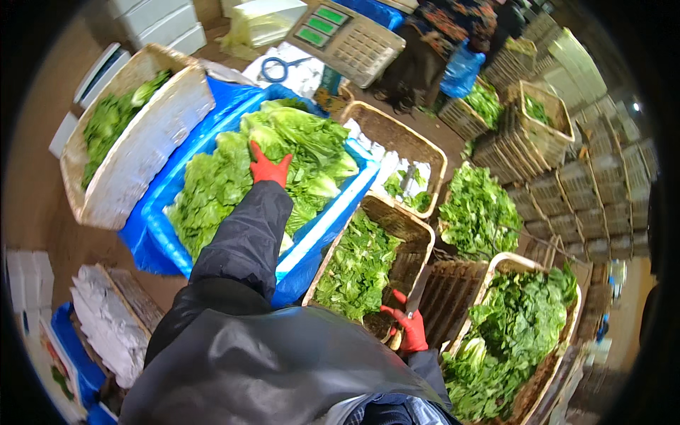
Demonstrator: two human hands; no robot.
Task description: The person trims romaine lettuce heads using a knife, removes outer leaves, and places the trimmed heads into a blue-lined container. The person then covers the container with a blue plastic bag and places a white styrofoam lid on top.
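Red gloves cover both hands. My left hand [270, 166] rests with its fingers spread on leafy lettuce heads [297, 133], which fill a box lined with blue plastic sheeting [303, 258]. Low on the right, my right hand [410, 326] holds a knife [418, 291], its blade pointing away from me, above the near end of a brown-stained plastic crate [428, 239]. Loose green leaves [358, 265] lie in that crate. A pale, blunt-ended piece shows just beneath the right hand; whether it is the knife's handle I cannot tell.
A digital scale [348, 40] stands beyond the lined box. To the left is a tilted foam box [154, 143] with greens. Crates of leaves [512, 324] stand on the right, with stacked crates [600, 186] behind. Another person [451, 26] is at the top, beside a blue plastic bag [462, 69].
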